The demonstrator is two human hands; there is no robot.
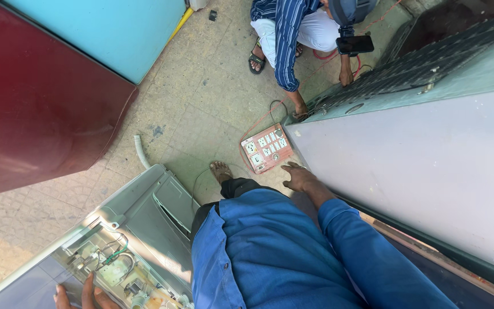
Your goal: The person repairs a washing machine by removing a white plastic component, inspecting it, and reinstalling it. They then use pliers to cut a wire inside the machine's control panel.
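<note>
Fingers of the right hand [299,177], loosely spread and holding nothing, rest at centre frame just beside the red socket board [266,147], which lies on the paved floor up-left of them, long axis diagonal. Left hand [84,296], lower left, fingers apart, touches the washing machine's open control panel [115,269].

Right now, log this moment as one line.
left hand: on washing machine's open control panel | right hand: reaching toward switchboard on floor | co-worker: crouched nearby
</note>
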